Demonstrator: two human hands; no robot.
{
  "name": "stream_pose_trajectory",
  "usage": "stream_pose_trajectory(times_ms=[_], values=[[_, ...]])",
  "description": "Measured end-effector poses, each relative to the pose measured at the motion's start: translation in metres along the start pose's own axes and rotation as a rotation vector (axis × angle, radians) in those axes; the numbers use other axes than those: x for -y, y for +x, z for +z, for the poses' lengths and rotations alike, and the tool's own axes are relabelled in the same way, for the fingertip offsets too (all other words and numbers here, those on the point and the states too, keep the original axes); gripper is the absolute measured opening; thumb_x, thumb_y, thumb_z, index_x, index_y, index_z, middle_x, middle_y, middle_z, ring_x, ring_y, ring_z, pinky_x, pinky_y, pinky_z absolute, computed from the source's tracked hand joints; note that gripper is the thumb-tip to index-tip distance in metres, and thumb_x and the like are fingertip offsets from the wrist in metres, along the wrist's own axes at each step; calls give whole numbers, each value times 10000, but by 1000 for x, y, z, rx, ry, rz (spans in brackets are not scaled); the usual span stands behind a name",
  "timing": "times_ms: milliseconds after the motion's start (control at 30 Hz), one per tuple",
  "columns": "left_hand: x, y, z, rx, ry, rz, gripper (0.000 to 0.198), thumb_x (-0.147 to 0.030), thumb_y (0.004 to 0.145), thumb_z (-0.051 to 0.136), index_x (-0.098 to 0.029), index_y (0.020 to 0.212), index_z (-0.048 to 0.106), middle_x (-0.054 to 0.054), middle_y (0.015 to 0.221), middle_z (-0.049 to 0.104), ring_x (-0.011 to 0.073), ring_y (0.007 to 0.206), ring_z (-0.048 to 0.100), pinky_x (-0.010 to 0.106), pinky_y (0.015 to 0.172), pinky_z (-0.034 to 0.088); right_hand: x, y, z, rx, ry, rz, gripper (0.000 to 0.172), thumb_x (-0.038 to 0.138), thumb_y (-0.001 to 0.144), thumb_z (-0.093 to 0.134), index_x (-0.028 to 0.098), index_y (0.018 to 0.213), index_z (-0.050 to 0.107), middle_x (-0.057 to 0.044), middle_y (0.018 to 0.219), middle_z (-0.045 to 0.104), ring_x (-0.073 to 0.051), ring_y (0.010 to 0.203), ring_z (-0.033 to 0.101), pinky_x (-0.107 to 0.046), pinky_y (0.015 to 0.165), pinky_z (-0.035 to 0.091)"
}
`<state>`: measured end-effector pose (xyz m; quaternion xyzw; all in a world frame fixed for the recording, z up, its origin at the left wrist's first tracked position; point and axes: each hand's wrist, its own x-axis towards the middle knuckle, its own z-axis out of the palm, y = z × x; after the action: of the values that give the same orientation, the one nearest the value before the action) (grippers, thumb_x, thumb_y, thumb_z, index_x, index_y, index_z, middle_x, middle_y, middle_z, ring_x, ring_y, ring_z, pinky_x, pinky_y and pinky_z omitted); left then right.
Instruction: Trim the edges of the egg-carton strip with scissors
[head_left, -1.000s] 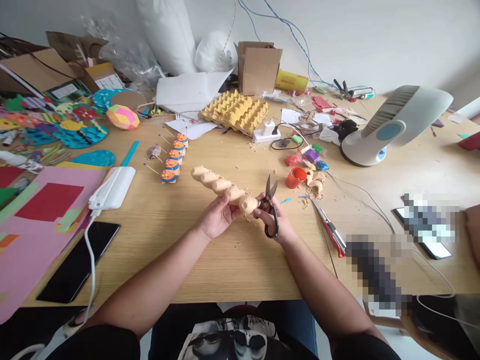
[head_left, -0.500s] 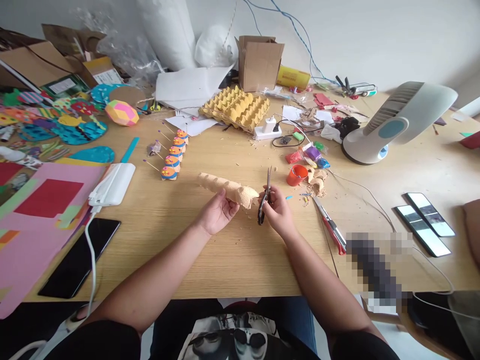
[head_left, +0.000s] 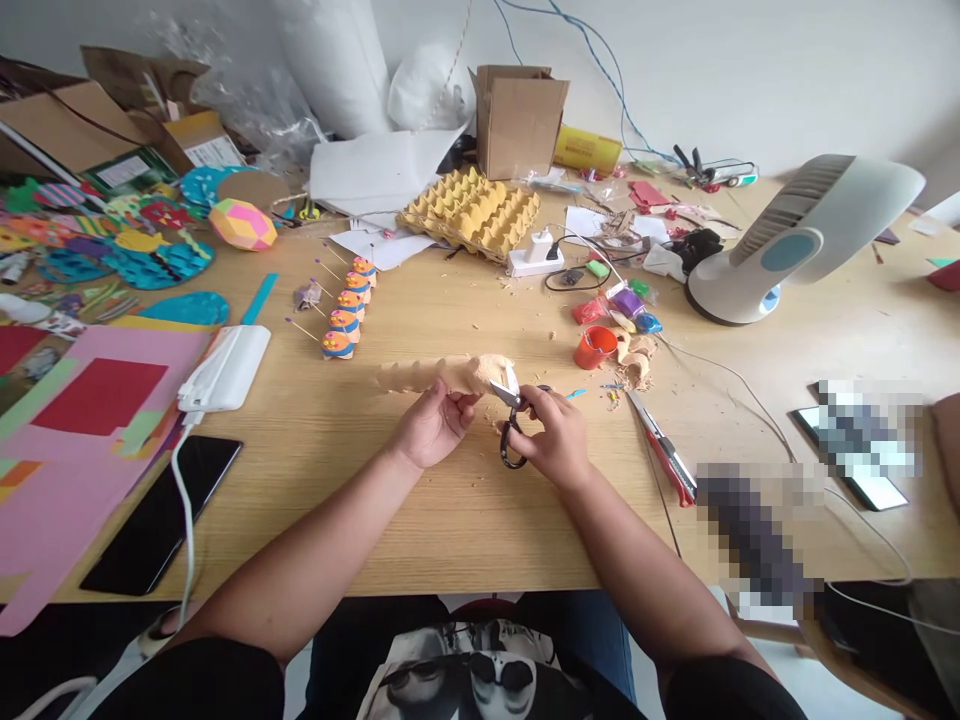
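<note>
Egg-carton strip (head_left: pixel 439 374): a tan row of cardboard cups, held just above the middle of the table and lying nearly level. Its right end is in the person's grip and its left end points towards the painted cups.
Left hand (head_left: pixel 433 427): closed around the strip's right end from below, with the thumb on top.
Right hand (head_left: pixel 560 440): fingers through the handles of the scissors, gripping them.
Scissors (head_left: pixel 508 394): blades slightly parted and meeting the strip's right end; the black handle loop shows below them.
Table (head_left: pixel 465 520): light wood, with small tan scraps scattered beneath the hands.
Painted cups (head_left: pixel 346 312): an orange and blue row, left of the strip and beyond it.
Red cup (head_left: pixel 592 350): near the right hand, beside tan offcuts.
Box cutter (head_left: pixel 664 457): red, lying right of the right hand.
Yellow egg tray (head_left: pixel 472 212): farther back, in front of a cardboard box (head_left: pixel 517 120).
Fan (head_left: pixel 802 240): white, at the far right.
</note>
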<state>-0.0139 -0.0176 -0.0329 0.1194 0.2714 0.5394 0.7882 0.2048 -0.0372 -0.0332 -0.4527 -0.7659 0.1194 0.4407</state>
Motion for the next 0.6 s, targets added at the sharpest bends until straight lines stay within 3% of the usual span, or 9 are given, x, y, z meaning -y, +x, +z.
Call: stream_pose_trajectory(times_ms=[167,267,400,600], values=[[-3,-2,6,-50,-16,-9,115,-339,1021,769,-233,1046,807,4,949,850,132,909,819,139,620,569,1,-1,3,34,-27,2,346,454,926,769,271,1211,701,-61,915,790,-241,768,680,-384,752,547],[-3,-3,8,-61,-21,4,123,-344,1025,765,-229,1009,804,3,936,848,131,879,824,142,606,566,4,0,2,44,-24,12,355,465,934,757,273,1226,696,-70,941,792,-257,807,691,-398,773,548],[-3,-2,8,-76,-38,11,208,-367,1034,754,-213,897,778,-16,770,799,127,806,822,144,592,569,6,1,1,38,-44,-32,369,460,941,732,266,1251,686,-96,997,790,-301,912,705,-435,835,555],[-4,-2,5,-87,-48,12,204,-391,1048,731,-218,954,786,-17,743,783,136,819,822,163,602,575,7,1,2,52,-36,1,366,508,961,724,268,1234,691,-88,980,788,-291,893,692,-434,836,553]])
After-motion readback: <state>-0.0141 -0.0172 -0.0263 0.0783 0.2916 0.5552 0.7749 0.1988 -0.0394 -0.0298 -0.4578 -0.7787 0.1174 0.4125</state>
